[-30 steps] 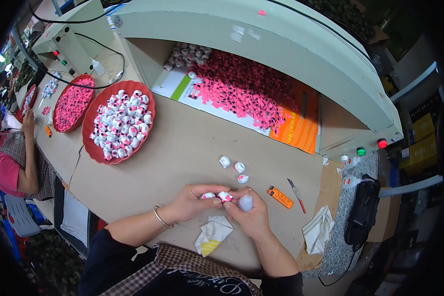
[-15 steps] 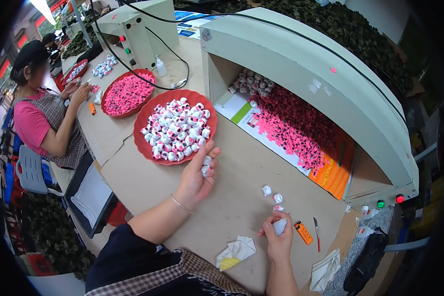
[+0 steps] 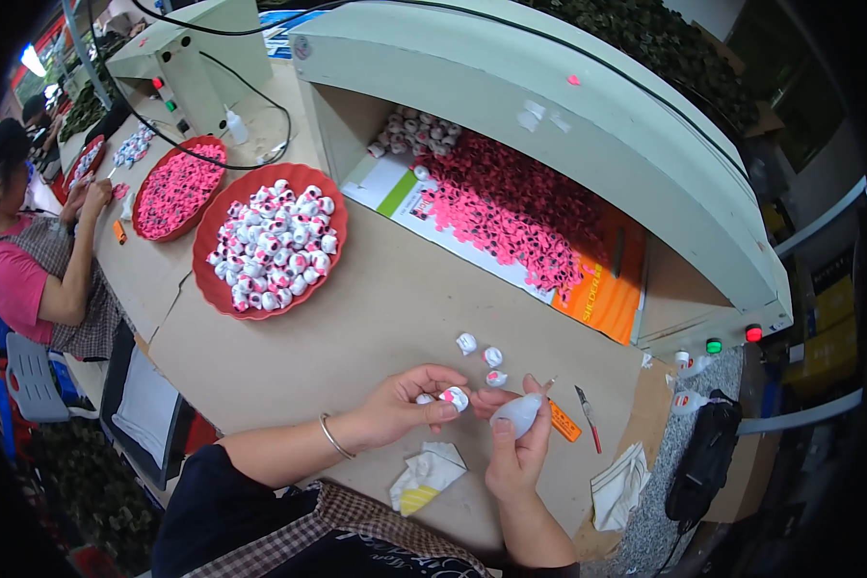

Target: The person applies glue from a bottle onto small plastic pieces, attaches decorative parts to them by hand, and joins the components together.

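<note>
Low over the brown table my left hand (image 3: pixel 403 401) pinches a small white ball with a pink patch (image 3: pixel 456 399). Another white ball (image 3: pixel 424 398) shows partly among its fingers. Close by on the right, my right hand (image 3: pixel 520 460) is closed round a translucent white squeeze bottle (image 3: pixel 517 414) with a thin tip pointing up and right. The ball and the bottle are apart. Just beyond the hands lie three loose white balls (image 3: pixel 492 356). At the left stands a red scalloped bowl (image 3: pixel 340 204) heaped with similar white-and-pink balls.
A pale arched box (image 3: pixel 511 82) holds many pink pieces (image 3: pixel 511 226) and white balls. An orange lighter-like object (image 3: pixel 564 422) and a slim knife (image 3: pixel 589 421) lie right of my right hand. Cloths (image 3: pixel 430 474) lie nearby. A co-worker (image 3: pixel 43 260) sits left by another red bowl (image 3: pixel 178 183).
My left hand has come from beside the bowl, back and right, to my right hand, with the white balls in it. The right hand has raised the bottle, its tip now showing. The view has shifted.
</note>
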Demonstrator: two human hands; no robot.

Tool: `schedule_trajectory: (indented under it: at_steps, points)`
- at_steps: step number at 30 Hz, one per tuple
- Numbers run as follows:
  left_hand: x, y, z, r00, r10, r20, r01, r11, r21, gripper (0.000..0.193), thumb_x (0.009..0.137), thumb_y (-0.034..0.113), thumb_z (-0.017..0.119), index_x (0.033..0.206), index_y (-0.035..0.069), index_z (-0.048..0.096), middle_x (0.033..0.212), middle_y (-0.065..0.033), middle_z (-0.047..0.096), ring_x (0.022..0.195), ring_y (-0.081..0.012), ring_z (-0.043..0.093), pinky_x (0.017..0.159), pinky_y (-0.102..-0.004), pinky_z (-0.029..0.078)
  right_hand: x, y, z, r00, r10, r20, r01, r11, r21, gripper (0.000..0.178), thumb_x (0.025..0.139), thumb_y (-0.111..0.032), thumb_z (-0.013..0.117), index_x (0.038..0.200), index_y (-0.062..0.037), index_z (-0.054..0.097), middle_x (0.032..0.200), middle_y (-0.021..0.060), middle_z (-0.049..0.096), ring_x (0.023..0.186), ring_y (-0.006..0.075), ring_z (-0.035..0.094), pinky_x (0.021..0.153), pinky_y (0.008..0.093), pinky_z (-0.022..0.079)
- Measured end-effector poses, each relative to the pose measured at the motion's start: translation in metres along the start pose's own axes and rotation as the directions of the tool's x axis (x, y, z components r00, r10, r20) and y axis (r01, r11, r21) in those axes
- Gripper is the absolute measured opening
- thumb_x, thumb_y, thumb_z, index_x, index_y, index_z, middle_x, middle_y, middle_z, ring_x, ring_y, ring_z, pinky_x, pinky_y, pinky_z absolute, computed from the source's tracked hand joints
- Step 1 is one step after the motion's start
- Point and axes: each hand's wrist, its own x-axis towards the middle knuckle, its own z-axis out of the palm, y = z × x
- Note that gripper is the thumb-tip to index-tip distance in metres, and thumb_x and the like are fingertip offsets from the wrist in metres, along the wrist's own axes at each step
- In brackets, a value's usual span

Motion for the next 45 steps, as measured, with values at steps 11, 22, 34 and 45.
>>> schedule_trajectory:
  at_steps: [11,22,34,45]
  points:
    - [0.001,-0.008,-0.001,1.0,0.017,0.019,-0.017,1.0,-0.013,0.033,0.084,0.011,0.052,0.116,0.007,0.045,0.102,-0.0037,0.054,0.081,-0.0091,0.052,0.065,-0.022,0.045,-0.005,-0.01,0.001,0.992,0.102,0.076,-0.107,0.992,0.064,0.036,0.086,-0.005,0.042,0.117,0.0027,0.025,0.105,0.0208,0.049,0.094,0.0233,0.055,0.076,0.0322,0.048]
    - [0.001,-0.001,-0.006,0.997,-0.043,-0.064,0.045,0.999,0.026,0.029,0.084,0.007,0.048,0.113,0.007,0.047,0.106,-0.0054,0.053,0.085,-0.0102,0.055,0.057,-0.0186,0.044,-0.008,-0.048,-0.043,0.969,0.248,-0.007,-0.246,0.963,0.111,0.027,0.079,-0.002,0.051,0.101,0.0012,0.036,0.088,0.016,0.054,0.061,0.0167,0.057,0.054,0.0271,0.051]
    - [0.002,0.0,0.006,0.992,0.061,-0.107,-0.056,0.997,0.048,0.037,0.084,0.006,0.048,0.12,0.005,0.04,0.106,-0.005,0.052,0.091,-0.0108,0.053,0.068,-0.0229,0.046,-0.015,0.005,-0.024,0.985,-0.141,-0.104,0.119,0.974,-0.192,0.025,0.081,-0.013,0.052,0.098,0.0013,0.041,0.093,0.0105,0.037,0.067,0.0147,0.051,0.047,0.0257,0.049]
    - [0.004,-0.004,0.0,0.991,0.076,-0.11,-0.072,0.997,0.042,0.034,0.083,0.004,0.049,0.116,0.004,0.041,0.106,-0.0048,0.052,0.092,-0.0122,0.053,0.07,-0.0242,0.047,-0.016,0.016,-0.024,0.975,-0.212,-0.059,0.179,0.92,-0.347,0.025,0.085,-0.017,0.047,0.096,0.003,0.036,0.092,0.011,0.036,0.064,0.0146,0.051,0.046,0.0241,0.049]
